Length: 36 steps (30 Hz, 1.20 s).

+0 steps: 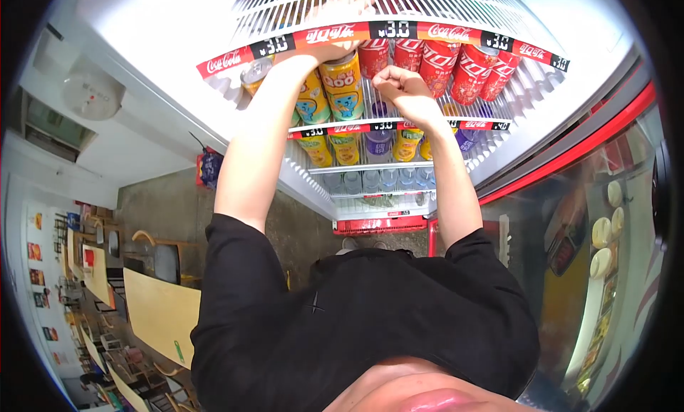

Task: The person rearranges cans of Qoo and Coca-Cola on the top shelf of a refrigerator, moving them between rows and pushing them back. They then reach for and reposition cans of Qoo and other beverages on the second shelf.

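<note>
My left hand reaches in above the yellow cans, seen only in part through the wire shelf and behind its price strip; its fingers and anything in them cannot be made out. Just below the wrist stands a yellow can with a blue figure, beside another yellow can. My right hand is closed, fingers curled, with nothing visible in it. It is in front of the red cans, near the row's left end.
An upper wire shelf with a price strip hangs over the cans. Lower shelves hold yellow and purple-labelled bottles and clear bottles. The open glass door is at the right. Tables and chairs stand at the left.
</note>
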Motion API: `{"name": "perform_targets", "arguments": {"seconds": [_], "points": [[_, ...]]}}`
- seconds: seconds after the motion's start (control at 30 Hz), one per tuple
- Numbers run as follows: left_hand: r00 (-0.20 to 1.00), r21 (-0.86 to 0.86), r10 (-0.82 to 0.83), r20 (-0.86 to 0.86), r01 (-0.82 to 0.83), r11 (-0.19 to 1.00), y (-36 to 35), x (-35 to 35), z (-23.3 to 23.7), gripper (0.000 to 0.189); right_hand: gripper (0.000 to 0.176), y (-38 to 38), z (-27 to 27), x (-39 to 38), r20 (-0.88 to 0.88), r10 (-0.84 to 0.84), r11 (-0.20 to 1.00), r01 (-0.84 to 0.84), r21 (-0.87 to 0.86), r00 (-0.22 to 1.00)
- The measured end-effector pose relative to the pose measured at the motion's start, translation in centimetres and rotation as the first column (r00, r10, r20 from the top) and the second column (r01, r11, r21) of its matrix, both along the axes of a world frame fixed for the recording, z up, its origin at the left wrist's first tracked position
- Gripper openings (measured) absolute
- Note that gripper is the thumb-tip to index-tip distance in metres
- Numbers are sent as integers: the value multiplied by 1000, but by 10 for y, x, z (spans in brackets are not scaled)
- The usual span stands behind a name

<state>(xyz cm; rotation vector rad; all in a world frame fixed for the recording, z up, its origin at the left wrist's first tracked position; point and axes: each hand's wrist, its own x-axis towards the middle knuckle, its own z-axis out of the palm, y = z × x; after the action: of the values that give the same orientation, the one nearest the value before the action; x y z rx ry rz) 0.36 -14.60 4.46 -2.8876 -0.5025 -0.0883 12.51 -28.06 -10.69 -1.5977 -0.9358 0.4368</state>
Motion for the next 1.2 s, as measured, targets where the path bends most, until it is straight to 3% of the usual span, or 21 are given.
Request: {"name": "perform_targets", "arguments": {"seconds": [0.13,0.23,0.4,0.67,1.2], "points": [[1000,-34,16,10,-15,999,-6,-3,-8,53,12,-3,7,-6,8,32,999,-32,7,999],[998,-72,42,37,-39,997,-8,-7,-14,53,19,-2,3,0,-8,62,998,-62,11,998],[991,-103,101,83,-92,990,-5,-19,-18,54,13,-1,5,-5,-113,94,992,-85,89,989],[954,-176,210,213,-174,969,13,-27,-5,54,14,-4,10,-8,-48,62,996,-59,59,997],[957,-285,176,229,-107,953,17,0,-30,56,14,-6,13,-14,-64,46,995,-40,96,997]]}}
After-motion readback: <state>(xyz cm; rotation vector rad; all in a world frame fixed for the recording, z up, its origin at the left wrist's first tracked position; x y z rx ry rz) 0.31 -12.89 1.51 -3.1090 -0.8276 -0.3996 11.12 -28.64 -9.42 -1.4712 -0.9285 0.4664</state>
